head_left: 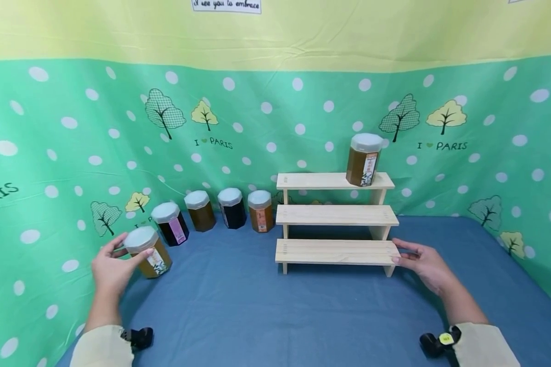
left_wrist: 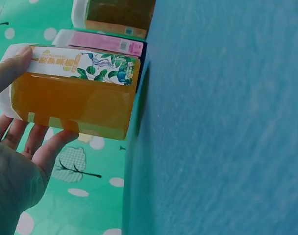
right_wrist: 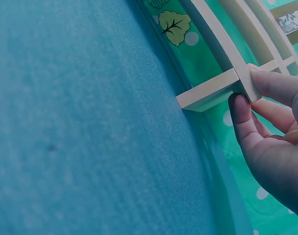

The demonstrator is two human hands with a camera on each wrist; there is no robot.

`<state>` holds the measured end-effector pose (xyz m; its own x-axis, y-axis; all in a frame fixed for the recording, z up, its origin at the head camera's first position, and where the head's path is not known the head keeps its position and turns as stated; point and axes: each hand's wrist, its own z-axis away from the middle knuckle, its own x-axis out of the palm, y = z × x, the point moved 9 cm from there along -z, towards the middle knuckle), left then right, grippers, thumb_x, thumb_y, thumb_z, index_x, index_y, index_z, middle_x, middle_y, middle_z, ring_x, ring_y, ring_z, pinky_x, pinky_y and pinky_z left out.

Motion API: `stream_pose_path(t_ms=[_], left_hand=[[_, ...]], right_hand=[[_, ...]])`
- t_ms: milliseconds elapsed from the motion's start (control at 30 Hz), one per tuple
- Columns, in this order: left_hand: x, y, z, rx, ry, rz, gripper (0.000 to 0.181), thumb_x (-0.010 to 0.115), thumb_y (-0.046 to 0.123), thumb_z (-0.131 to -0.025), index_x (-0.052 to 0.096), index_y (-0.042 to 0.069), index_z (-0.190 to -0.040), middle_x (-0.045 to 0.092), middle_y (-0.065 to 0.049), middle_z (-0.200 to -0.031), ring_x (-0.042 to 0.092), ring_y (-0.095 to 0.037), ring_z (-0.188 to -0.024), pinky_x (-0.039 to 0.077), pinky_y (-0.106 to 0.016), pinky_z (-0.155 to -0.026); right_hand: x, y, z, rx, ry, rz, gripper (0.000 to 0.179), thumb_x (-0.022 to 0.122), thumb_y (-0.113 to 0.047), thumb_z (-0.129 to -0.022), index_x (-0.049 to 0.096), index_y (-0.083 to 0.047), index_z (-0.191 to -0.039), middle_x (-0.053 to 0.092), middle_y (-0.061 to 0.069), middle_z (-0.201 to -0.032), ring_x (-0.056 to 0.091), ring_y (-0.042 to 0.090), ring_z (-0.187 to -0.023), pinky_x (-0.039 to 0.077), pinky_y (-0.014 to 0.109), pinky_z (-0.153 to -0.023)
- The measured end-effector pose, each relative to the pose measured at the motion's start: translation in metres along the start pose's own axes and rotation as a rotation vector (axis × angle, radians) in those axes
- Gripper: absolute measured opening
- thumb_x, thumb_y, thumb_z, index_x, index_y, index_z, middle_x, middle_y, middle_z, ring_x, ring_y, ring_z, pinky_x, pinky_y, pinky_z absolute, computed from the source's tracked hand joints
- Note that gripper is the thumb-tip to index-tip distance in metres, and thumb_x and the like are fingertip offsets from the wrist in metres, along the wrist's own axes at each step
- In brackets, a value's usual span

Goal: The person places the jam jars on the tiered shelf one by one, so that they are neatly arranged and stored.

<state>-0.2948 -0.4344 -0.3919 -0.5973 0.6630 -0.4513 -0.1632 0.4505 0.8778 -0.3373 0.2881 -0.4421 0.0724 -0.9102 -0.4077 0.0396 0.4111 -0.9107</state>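
Note:
My left hand (head_left: 112, 267) grips an amber jar (head_left: 158, 259) with a white lid, thumb on one side and fingers on the other. The jar leans slightly; whether its base touches the table I cannot tell. In the left wrist view its label (left_wrist: 95, 66) shows green leaves. At the right, my right hand (head_left: 424, 265) pinches the end of the lowest board of a three-step wooden display rack (head_left: 335, 252). The right wrist view shows the thumb and fingers on that board's corner (right_wrist: 247, 85). On the rack's top step stands a brown jar (head_left: 361, 165) with a white lid.
Left of the rack stand several white-lidded jars: a dark one with a pink label (head_left: 171, 227), a brown one (head_left: 200, 214), a dark one (head_left: 232, 210) and an orange-brown one (head_left: 260, 213). A blue cloth (head_left: 275, 316) covers the table; a green dotted curtain (head_left: 257, 127) hangs behind.

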Motion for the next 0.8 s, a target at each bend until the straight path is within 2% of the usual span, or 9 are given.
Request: stream_pose_path(t_ms=[167,300,633,800], left_hand=[[0.002,0.005,0.002,0.008,-0.011,0.005,0.087,0.086,0.042,-0.071,0.048,0.018,-0.146,0.049,-0.008,-0.138,0.051,-0.021,-0.113,0.043,-0.01,-0.061],[0.005,0.016,0.006,0.038,-0.023,0.001,0.086,0.087,0.04,-0.071,0.049,0.017,-0.144,0.053,-0.008,-0.136,0.052,-0.014,-0.107,0.043,-0.011,-0.063],[0.016,0.044,0.022,0.14,-0.049,0.013,0.082,0.088,0.035,-0.071,0.053,0.014,-0.142,0.056,-0.007,-0.127,0.052,-0.005,-0.098,0.043,-0.013,-0.068],[0.019,0.052,0.028,0.159,-0.046,0.039,0.081,0.09,0.032,-0.07,0.055,0.015,-0.14,0.061,-0.001,-0.119,0.052,-0.001,-0.095,0.042,-0.015,-0.069]], right_hand=[[0.0,-0.001,0.0,0.002,-0.002,0.012,0.075,0.073,-0.03,-0.089,0.037,0.001,-0.148,0.036,0.032,-0.146,0.054,0.031,-0.115,0.049,0.025,-0.085],[0.0,-0.001,0.0,-0.002,-0.004,0.012,0.074,0.072,-0.028,-0.09,0.037,0.002,-0.148,0.033,0.032,-0.147,0.05,0.035,-0.118,0.048,0.027,-0.085],[-0.002,0.0,0.0,-0.002,0.004,0.012,0.074,0.072,-0.028,-0.09,0.037,0.002,-0.148,0.036,0.033,-0.145,0.052,0.032,-0.116,0.049,0.024,-0.084],[-0.001,0.0,-0.001,-0.005,0.004,-0.002,0.074,0.072,-0.028,-0.09,0.037,0.002,-0.148,0.04,0.033,-0.143,0.055,0.03,-0.116,0.049,0.026,-0.087]])
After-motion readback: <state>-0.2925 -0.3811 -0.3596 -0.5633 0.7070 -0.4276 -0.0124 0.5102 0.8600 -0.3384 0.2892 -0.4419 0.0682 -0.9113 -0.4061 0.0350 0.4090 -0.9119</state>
